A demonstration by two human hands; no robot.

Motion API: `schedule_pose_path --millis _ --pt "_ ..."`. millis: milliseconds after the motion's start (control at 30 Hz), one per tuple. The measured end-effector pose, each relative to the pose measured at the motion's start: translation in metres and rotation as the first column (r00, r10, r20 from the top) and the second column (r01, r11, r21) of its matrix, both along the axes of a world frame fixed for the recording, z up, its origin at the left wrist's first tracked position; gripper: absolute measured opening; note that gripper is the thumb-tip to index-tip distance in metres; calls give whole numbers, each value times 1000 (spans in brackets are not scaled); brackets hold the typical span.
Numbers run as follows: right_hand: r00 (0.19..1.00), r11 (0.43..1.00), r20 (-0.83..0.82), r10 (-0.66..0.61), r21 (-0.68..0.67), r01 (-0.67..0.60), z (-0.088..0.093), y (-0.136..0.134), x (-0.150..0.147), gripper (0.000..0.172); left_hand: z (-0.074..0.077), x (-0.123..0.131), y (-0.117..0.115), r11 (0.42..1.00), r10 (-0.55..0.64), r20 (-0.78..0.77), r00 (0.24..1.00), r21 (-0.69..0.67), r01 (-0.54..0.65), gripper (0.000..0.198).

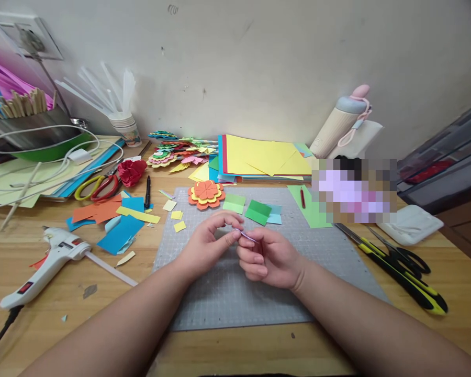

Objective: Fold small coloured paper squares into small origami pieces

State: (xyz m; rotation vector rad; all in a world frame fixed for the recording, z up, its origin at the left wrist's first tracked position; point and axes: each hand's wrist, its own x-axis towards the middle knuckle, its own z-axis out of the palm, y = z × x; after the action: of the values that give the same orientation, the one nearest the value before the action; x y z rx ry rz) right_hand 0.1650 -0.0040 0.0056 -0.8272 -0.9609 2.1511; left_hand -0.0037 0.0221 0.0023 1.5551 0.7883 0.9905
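Observation:
Both my hands meet over the middle of a grey cutting mat (227,293). My left hand (208,241) pinches one end of a small thin purple paper piece (246,235) between thumb and forefinger. My right hand (269,259) has its fingers curled and holds the other end of the same piece. Just beyond my hands on the mat lie folded green paper pieces (258,211) and an orange and yellow paper flower (206,194).
A white glue gun (43,267) lies at the left with its stick. Blue, orange and yellow scraps (118,220) lie left of the mat. Black scissors (406,257) and a yellow utility knife (400,272) lie at the right. Coloured paper sheets (259,157) are stacked behind.

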Motion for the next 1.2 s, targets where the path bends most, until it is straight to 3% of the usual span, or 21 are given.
schedule_pose_path --millis 100,233,333,400,800,1000,1200 --pt "978 986 140 -156 77 147 -6 2 1 35 -1 0 1 999 9 -19 1000 -34 -10 14" --pt "865 869 184 -467 274 411 -11 2 1 28 -2 1 2 996 75 -61 995 -53 -78 16" --pt "795 758 214 -568 511 404 -10 0 -1 19 0 2 2 995 83 -104 991 -49 -88 17" --pt "773 716 242 -586 602 355 -9 -1 -3 17 0 3 1 995 78 -126 989 -43 -84 16" --pt "737 730 295 -608 573 373 -17 2 -5 18 -1 4 3 987 160 -170 972 11 -160 12" --pt "729 737 332 -598 584 339 -12 1 -3 17 4 4 -1 989 139 -212 967 -13 -145 13" --pt "772 744 275 -573 569 350 -5 -3 -4 16 5 2 -5 992 84 -204 975 -76 -101 15"
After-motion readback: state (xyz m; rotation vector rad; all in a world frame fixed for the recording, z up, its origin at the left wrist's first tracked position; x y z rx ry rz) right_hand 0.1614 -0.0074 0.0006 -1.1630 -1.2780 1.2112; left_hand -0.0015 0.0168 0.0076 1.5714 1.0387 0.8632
